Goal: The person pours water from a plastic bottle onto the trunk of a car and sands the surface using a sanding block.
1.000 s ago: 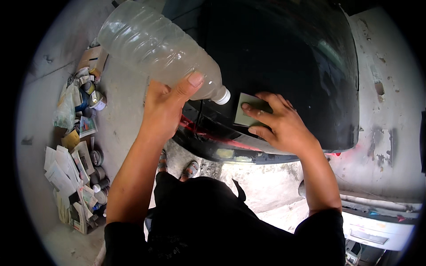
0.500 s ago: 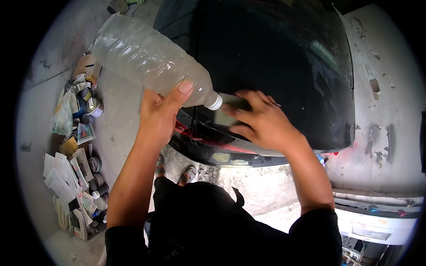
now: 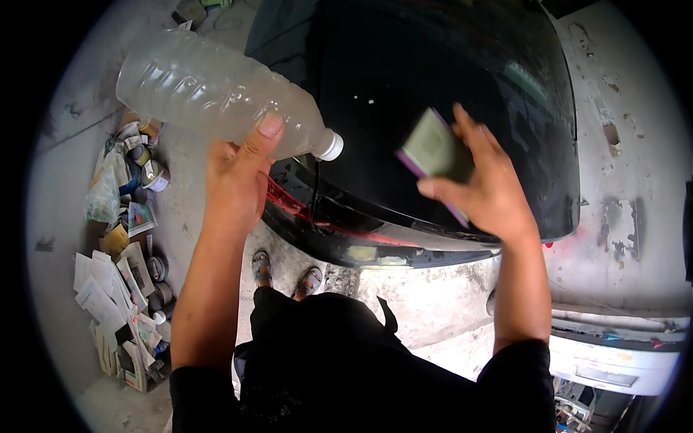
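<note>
My left hand is wrapped round a large clear plastic bottle of cloudy liquid. The bottle lies tilted, its white-capped neck pointing right over a glossy black car body. In my right hand is a flat rectangular pad, pale green with a purple edge, that looks like a sanding block. Thumb and fingers grip its right side, and it appears raised off the car. A couple of pale drops show on the black panel between the bottle and the pad.
A red strip and a bumper with pale patches run along the car's near edge. Cans, papers and a plastic bag are piled on the left. A white drawer-like unit stands at lower right beside a stained wall.
The bottle and my left hand have shifted left. My right hand has drawn away to the right with the pad, now turned more into view. Pale drops now show on the panel.
</note>
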Tool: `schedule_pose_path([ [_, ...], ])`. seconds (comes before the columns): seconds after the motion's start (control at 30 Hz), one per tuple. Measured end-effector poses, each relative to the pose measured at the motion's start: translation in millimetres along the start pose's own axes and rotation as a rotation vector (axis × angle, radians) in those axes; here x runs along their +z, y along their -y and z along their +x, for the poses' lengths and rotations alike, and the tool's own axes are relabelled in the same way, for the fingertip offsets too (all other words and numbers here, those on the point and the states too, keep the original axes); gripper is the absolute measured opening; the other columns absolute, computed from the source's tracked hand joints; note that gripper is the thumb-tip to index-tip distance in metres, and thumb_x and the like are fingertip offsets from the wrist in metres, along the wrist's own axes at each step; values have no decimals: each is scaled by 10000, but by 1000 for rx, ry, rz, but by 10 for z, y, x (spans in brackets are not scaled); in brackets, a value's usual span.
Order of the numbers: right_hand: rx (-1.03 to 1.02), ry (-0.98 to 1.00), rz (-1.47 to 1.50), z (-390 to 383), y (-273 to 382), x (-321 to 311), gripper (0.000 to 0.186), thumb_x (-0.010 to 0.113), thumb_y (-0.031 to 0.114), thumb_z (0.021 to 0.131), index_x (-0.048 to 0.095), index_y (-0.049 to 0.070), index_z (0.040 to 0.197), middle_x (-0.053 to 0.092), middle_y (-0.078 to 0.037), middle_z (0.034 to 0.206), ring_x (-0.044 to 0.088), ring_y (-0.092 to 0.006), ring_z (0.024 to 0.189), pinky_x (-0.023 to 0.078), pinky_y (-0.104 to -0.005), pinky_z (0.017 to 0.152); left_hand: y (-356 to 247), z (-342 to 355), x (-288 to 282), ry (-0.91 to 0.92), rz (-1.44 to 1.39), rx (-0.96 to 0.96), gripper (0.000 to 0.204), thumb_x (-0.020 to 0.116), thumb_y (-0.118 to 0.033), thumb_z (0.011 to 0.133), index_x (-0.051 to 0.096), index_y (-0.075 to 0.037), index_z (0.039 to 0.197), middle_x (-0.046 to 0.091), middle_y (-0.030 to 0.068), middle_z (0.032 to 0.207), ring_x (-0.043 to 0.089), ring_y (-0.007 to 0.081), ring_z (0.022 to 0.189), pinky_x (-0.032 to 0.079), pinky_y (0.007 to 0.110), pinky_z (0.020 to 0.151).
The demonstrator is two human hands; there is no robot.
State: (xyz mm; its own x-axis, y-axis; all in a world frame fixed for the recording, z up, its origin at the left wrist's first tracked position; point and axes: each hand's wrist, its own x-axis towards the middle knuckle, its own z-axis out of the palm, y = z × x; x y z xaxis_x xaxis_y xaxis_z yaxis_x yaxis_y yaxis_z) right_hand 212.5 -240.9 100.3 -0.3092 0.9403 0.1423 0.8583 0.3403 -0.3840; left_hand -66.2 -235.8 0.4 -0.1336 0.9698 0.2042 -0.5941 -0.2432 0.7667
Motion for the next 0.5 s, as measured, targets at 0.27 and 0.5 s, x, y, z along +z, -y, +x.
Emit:
schedule_pose_path([
  [0.27, -215, 261, -303, -720, 159, 666, 727, 853, 363, 677, 593, -56, 1211, 409, -339, 1463, 337, -498, 1423, 339, -579, 1145, 60, 109, -3, 24, -54, -62, 543, 714, -166, 937, 442, 15, 1371, 574, 129, 1282, 579, 235, 1194, 456, 418, 1051],
  [0.5, -257, -63, -383, -585, 453, 1545, 585, 799, 242, 586, 614, -51, 1058, 348, -397, 1491, 338, -494, 1436, 272, -553, 1192, 150, 237, 19, 120, -58, -124, 566, 728, -144, 921, 436, 0, 1385, 569, 127, 1276, 575, 234, 1193, 461, 423, 1044],
])
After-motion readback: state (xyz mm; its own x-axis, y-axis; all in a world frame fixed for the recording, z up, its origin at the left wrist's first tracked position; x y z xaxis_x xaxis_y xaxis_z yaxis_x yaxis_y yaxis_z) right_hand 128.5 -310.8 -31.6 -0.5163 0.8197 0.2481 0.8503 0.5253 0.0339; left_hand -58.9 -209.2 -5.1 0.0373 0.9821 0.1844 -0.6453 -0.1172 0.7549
